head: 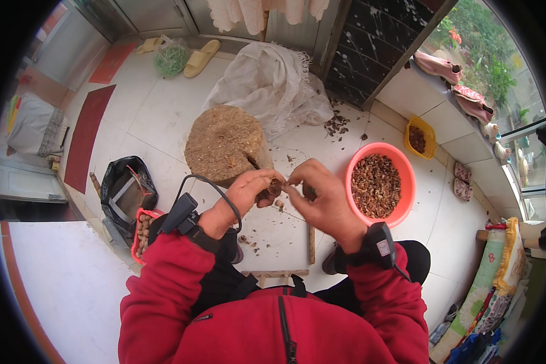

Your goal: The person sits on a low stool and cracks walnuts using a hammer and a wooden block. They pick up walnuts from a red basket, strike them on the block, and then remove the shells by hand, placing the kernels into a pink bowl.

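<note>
My left hand holds a brown walnut piece in its curled fingers, by the front edge of a round wooden chopping block. The fingertips of my right hand meet at that piece, pinching something too small to make out. A bit of something green shows inside the curl of my right hand, mostly hidden. Right of this hand stands a pink plastic basin holding many brown walnut pieces. At the left, a red basket holds whole walnuts.
A white woven sack lies behind the block, with shell fragments beside it. A black plastic bag stands left. A yellow basket is beyond the basin. A wooden handle and a small wooden stool are near my legs.
</note>
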Tool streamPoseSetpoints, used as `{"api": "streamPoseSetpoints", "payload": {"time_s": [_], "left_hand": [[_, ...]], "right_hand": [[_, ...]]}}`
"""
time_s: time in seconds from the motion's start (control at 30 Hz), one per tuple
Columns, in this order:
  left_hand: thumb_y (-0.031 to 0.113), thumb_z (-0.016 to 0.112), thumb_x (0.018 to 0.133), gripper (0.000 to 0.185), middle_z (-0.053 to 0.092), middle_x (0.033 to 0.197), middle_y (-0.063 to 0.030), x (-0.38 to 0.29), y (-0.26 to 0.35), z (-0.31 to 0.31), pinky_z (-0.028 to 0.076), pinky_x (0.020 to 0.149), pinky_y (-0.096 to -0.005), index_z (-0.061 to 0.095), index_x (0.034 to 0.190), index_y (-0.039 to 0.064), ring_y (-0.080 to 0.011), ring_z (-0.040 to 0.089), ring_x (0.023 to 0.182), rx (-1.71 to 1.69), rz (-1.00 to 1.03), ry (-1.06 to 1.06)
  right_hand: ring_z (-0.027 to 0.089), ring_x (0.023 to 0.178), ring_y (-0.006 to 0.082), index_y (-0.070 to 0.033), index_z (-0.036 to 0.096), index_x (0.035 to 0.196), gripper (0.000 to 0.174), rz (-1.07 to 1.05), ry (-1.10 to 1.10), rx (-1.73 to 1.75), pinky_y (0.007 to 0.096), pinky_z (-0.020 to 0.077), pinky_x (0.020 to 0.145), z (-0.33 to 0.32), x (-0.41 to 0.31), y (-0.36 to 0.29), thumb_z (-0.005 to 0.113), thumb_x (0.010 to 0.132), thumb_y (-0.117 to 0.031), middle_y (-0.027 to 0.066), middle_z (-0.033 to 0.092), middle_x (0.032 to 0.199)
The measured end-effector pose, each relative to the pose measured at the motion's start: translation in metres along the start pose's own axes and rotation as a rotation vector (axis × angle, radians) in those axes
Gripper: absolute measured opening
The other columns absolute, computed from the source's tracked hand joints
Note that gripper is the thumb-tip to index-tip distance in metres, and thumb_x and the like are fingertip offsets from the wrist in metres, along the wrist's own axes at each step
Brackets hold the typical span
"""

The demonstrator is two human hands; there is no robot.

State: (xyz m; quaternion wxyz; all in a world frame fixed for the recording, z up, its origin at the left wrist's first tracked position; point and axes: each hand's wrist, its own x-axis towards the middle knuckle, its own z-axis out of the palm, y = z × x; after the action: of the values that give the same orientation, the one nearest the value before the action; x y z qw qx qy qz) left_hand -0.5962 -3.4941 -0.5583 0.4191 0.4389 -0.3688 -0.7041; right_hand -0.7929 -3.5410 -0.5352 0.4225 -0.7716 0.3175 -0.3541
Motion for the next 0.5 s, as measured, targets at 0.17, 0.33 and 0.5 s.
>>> {"api": "streamPoseSetpoints", "payload": {"time_s": [0.17, 0.33, 0.5], "left_hand": [[0.014, 0.042, 0.089, 0.030, 0.059, 0.078, -0.0060, 0.001, 0.000, -0.009, 0.041, 0.058, -0.0241, 0.065, 0.099, -0.002, -0.0111, 0.051, 0.065, 0.095, -0.056, -0.164], [0.014, 0.055, 0.087, 0.028, 0.065, 0.100, -0.0121, 0.000, -0.003, 0.000, 0.049, 0.081, -0.0304, 0.063, 0.110, 0.000, -0.0178, 0.063, 0.089, 0.807, 0.331, -0.398], [0.017, 0.063, 0.086, 0.041, 0.065, 0.116, -0.0118, -0.042, 0.057, -0.008, 0.045, 0.096, -0.0347, 0.059, 0.123, 0.000, -0.0200, 0.062, 0.105, 0.613, 0.237, -0.259]], "right_hand": [[0.060, 0.067, 0.0235, -0.003, 0.057, 0.090, 0.017, 0.174, 0.111, -0.336, 0.0349, 0.0491, 0.061, -0.069, -0.007, 0.037, 0.069, 0.079, -0.008, 0.0123, 0.062, 0.079], [0.061, 0.084, 0.0371, 0.000, 0.056, 0.092, 0.015, 0.328, 0.170, -0.779, 0.0452, 0.0471, 0.074, -0.116, -0.037, 0.096, 0.061, 0.084, -0.012, 0.0191, 0.062, 0.088], [0.060, 0.087, 0.0394, 0.002, 0.059, 0.095, 0.017, 0.194, -0.024, -0.647, 0.0478, 0.0447, 0.074, -0.083, -0.051, 0.111, 0.052, 0.091, -0.013, 0.0225, 0.063, 0.092]]}}
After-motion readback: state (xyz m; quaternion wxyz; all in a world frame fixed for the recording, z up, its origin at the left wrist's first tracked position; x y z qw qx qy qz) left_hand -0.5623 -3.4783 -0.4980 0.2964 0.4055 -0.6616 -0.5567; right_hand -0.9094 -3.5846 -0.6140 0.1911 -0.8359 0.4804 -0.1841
